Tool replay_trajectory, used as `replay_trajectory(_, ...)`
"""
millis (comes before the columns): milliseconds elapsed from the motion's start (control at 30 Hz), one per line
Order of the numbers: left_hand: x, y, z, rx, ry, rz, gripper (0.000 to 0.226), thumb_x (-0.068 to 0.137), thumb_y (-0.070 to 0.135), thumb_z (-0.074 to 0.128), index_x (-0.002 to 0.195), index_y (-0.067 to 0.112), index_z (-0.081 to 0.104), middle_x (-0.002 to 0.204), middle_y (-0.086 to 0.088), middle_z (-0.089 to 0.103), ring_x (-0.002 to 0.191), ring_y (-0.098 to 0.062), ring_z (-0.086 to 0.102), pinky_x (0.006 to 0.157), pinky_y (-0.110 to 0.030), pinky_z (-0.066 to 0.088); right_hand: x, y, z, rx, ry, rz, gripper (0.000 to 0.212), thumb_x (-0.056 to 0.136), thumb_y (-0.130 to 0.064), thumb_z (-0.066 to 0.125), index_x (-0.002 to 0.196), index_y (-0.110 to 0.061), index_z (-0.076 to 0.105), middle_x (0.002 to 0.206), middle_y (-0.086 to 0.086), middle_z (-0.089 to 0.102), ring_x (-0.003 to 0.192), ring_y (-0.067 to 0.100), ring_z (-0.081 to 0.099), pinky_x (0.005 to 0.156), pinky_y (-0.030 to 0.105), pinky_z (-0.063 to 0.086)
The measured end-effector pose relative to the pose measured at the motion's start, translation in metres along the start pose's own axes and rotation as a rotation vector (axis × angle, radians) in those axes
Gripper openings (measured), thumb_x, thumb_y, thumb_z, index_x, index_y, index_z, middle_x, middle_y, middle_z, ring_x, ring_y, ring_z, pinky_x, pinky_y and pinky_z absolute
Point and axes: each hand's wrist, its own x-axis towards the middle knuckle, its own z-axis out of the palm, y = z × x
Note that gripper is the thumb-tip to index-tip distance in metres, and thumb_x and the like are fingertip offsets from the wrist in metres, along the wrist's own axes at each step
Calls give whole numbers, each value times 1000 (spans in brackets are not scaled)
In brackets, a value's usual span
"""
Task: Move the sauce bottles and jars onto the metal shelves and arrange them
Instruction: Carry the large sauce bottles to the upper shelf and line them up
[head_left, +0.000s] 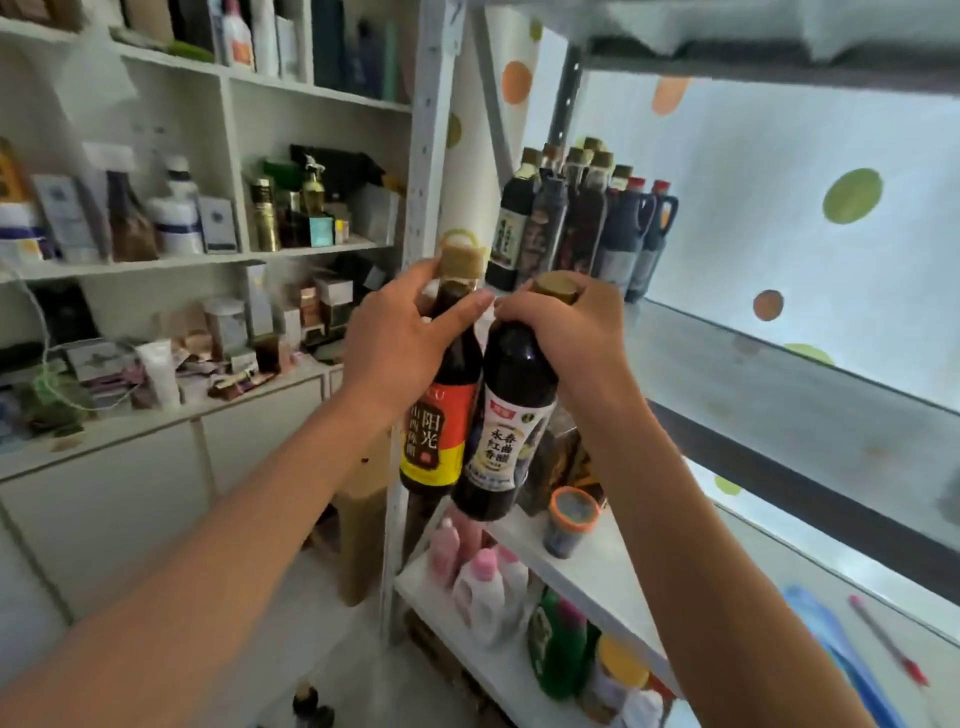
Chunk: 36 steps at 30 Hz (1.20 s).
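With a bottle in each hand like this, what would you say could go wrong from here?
1. Each hand, left and right, grips only near the neck; the red-label bottle or white-label bottle might slip.
2. The two bottles hang tilted and touching, so they could knock together.
3. The shelf bottles stand packed tightly; setting new ones beside them might topple some.

Two bare forearms in view, entering from bottom edge. No sleeves visible up to frame edge. Left hand (400, 338) bare: no glove, ring or watch seen. Right hand (566, 325) bare too: wrist unadorned, no band or bracelet seen. Short nails visible on left thumb and fingers. Rest of body out of frame.
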Motion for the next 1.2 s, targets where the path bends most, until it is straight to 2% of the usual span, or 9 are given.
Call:
replay_trajectory(133, 73, -8, 11, -51, -40, 55, 54, 78, 68, 59, 121, 35, 59, 100, 10, 71, 90, -8, 67, 82, -40, 56, 61, -13, 16, -26, 91, 7, 7, 63, -8, 78, 66, -10, 72, 74, 14, 72, 73, 28, 72, 72, 46, 61)
replay_trajectory(233, 125, -12, 19, -128, -64, 101, 52, 77, 69, 58, 119, 38, 58, 98, 13, 69, 94, -9, 67, 84, -44, 55, 106, -25, 24, -60, 181, -15, 13, 57, -13, 78, 66, -5, 72, 71, 15, 72, 74, 33, 72, 71, 55, 60)
replay_trajectory(333, 171, -17, 27, -169, -85, 154, 49, 79, 68, 58, 118, 39, 57, 104, 9, 72, 96, -11, 68, 85, -45, 55, 134, -33, 28, -75, 321, -59, 8, 62, -10, 78, 65, -6, 72, 60, 6, 67, 60, 20, 67, 61, 39, 59)
replay_trajectory(433, 207, -20, 38, -186, -102, 218, 46, 81, 68, 57, 116, 37, 58, 95, 13, 71, 90, -10, 69, 82, -43, 56, 149, -36, 25, 18, 384, -87, 14, 67, 1, 74, 75, 10, 67, 64, 14, 57, 50, 14, 56, 52, 24, 48)
replay_trajectory(533, 234, -30, 61, -187, -68, 237, 47, 84, 65, 55, 116, 31, 58, 95, 13, 71, 89, -9, 68, 83, -40, 54, 172, -35, 20, 5, 434, -95, 25, 62, -3, 74, 74, 14, 61, 65, 15, 51, 55, 18, 51, 57, 28, 44)
replay_trajectory(733, 270, -62, 130, 51, -42, 320, 59, 87, 71, 42, 120, 25, 58, 96, 4, 72, 84, -19, 67, 77, -34, 52, 218, -30, 3, -123, 516, -91, 17, 53, -11, 74, 61, -1, 64, 61, 9, 52, 58, 20, 50, 61, 33, 47)
replay_trajectory(900, 277, -90, 170, 114, 15, 356, 44, 92, 56, 50, 109, 16, 60, 102, -1, 62, 87, -17, 61, 71, -24, 45, 252, -22, -14, -157, 611, -22, 11, 55, -13, 78, 55, -19, 70, 58, -11, 65, 63, 15, 66, 72, 44, 62)
replay_trajectory(1100, 291, -108, 188, 175, 87, 301, 48, 96, 52, 44, 108, 7, 57, 102, -9, 55, 84, -22, 56, 66, -29, 47, 286, -13, -15, -183, 608, 30, 12, 56, -12, 78, 55, -21, 69, 66, -7, 71, 67, 20, 71, 69, 46, 62)
replay_trajectory(1200, 294, -109, 195, 209, 76, 326, 48, 97, 54, 42, 110, 9, 55, 104, -9, 56, 88, -21, 58, 67, -33, 53, 298, -3, -7, -214, 605, 49, 12, 53, -13, 76, 49, -20, 67, 61, -5, 68, 68, 21, 70, 71, 46, 62)
